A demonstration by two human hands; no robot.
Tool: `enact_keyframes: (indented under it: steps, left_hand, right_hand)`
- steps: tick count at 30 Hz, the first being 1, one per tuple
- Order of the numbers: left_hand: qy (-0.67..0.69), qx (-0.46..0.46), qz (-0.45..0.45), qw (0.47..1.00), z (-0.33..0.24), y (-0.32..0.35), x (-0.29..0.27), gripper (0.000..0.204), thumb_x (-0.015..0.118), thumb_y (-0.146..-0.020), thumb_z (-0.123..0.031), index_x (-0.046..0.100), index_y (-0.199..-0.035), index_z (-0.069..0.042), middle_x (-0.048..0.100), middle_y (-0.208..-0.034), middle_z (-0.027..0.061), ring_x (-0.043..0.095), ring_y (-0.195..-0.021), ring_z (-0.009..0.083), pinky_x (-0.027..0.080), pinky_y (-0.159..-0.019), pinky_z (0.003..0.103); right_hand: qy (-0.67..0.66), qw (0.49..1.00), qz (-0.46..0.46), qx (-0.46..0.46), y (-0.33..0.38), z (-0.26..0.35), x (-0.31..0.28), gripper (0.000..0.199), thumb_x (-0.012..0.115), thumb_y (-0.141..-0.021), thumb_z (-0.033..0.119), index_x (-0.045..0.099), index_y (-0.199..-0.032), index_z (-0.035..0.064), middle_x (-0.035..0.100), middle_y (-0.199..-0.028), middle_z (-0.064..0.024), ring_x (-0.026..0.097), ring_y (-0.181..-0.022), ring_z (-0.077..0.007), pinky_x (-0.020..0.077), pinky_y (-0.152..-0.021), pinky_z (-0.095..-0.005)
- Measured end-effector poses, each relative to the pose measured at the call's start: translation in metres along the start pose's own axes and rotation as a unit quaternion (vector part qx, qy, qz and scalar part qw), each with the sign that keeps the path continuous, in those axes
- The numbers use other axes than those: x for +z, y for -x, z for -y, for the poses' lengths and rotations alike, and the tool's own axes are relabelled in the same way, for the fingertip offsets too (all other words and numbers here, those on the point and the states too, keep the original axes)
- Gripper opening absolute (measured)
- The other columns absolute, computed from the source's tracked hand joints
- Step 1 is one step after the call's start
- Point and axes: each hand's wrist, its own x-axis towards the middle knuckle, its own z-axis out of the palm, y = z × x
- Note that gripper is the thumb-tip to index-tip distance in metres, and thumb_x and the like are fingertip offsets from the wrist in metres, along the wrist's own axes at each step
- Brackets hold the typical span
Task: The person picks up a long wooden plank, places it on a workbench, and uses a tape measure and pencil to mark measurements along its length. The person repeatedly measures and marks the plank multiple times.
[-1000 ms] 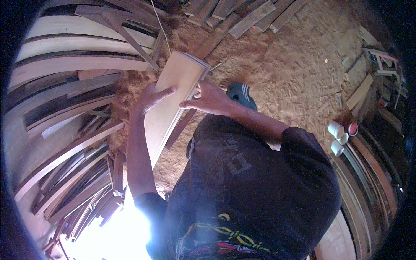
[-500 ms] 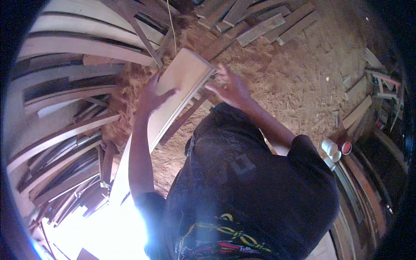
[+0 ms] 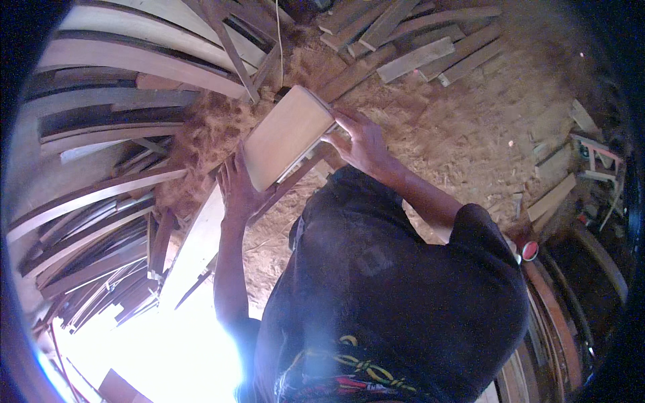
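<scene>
Head view: pale wooden piece in the grip of both hands, offcuts beyond (stacked timber at left).

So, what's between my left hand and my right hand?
The pale wooden board lies between your left hand and right hand, as the head view shows.

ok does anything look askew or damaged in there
Mostly the loose wood pieces at the top: they lie askew, at mixed angles, some overlapping, on the littered floor, so they look scattered. The pale wooden panel, with the left hand and right hand at its edges, shows no clear damage.
</scene>
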Motion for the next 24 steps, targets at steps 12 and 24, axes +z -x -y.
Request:
enact_keyframes:
  steps: [12, 24]
  left_hand:
    - [-0.002, 0.043, -0.066, 0.997, -0.005, 0.003, -0.004, 0.128, 0.088, -0.069, -0.064, 0.025, -0.162, -0.002, 0.047, -0.142, 0.031, 0.047, -0.13, 0.0518, 0.037, -0.111, 0.065]
    - [0.142, -0.011, 0.008, 0.99, 0.004, 0.011, 0.046, 0.13, 0.088, -0.069, -0.052, 0.017, -0.169, -0.007, 0.018, -0.171, 0.0266, 0.01, -0.161, 0.0462, 0.005, -0.13, 0.062]
  right_hand:
    - [-0.041, 0.999, 0.006, -0.004, -0.008, 0.001, -0.007, 0.037, 0.084, -0.086, 0.017, 0.074, -0.118, 0.004, 0.075, -0.118, -0.0168, 0.073, -0.106, -0.0366, 0.0598, -0.092, -0.0443]
    - [0.011, 0.984, 0.176, 0.005, -0.025, -0.015, -0.031, 0.034, 0.083, -0.093, 0.026, 0.071, -0.113, 0.0009, 0.076, -0.106, -0.019, 0.074, -0.095, -0.0375, 0.0575, -0.079, -0.0439]
